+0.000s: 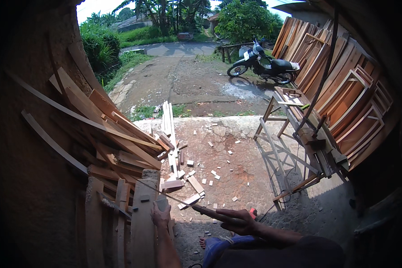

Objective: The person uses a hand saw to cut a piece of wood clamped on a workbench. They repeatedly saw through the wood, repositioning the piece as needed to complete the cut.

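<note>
My left hand (160, 217) is closed at the edge of a thick upright plank (143, 228), its fingers round a small grey block (162, 204). My right hand (237, 221) lies over a long, narrow, wood-coloured bar (210, 211), with the fingers stretched along it and the thumb side hidden. From the bar's far end a thin dark strip (152, 188) runs up and left across the plank; I cannot tell what kind of tool this is. Something red (253, 212) shows just behind my right hand, mostly covered. A small dark block (144, 198) rests on the plank.
Stacked boards (116, 138) lean along the left wall. Wood offcuts (194, 184) and long pale strips (169, 138) litter the floor ahead. On the right stands a wooden workbench (295, 114), with planks and frames (348, 94) leaning behind it. A motorbike (263, 64) is parked outside.
</note>
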`<action>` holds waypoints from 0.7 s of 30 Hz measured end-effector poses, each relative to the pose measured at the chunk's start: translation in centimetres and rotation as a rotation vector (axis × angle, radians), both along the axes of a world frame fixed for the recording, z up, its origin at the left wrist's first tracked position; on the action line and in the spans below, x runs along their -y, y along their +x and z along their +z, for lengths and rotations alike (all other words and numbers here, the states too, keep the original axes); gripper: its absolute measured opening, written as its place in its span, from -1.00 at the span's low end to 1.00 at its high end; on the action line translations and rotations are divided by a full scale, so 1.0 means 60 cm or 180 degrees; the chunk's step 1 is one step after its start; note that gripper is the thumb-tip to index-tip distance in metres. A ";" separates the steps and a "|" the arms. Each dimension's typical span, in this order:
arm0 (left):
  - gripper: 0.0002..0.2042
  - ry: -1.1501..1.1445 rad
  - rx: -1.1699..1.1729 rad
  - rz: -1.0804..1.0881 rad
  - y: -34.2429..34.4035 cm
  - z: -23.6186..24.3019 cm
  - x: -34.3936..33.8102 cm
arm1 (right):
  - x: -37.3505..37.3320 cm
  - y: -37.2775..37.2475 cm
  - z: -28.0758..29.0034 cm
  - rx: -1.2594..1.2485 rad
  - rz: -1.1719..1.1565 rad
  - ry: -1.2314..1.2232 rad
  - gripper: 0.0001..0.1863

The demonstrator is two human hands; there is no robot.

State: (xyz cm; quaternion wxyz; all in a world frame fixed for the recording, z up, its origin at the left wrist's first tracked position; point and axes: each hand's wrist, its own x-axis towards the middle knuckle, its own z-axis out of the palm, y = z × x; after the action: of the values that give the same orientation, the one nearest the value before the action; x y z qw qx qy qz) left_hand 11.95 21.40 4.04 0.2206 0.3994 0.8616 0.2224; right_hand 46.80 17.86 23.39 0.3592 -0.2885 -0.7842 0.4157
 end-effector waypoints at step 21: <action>-0.36 0.1459 0.3342 0.2306 0.080 -0.144 0.031 | -0.020 0.092 -0.066 0.0941 -0.0186 0.2581 -0.80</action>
State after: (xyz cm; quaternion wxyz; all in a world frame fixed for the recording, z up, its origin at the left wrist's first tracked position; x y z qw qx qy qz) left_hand 16.75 19.56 -4.60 0.4311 -0.0388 0.6508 0.6238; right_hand 52.30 19.09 19.42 0.3389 -0.2026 -0.9186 0.0177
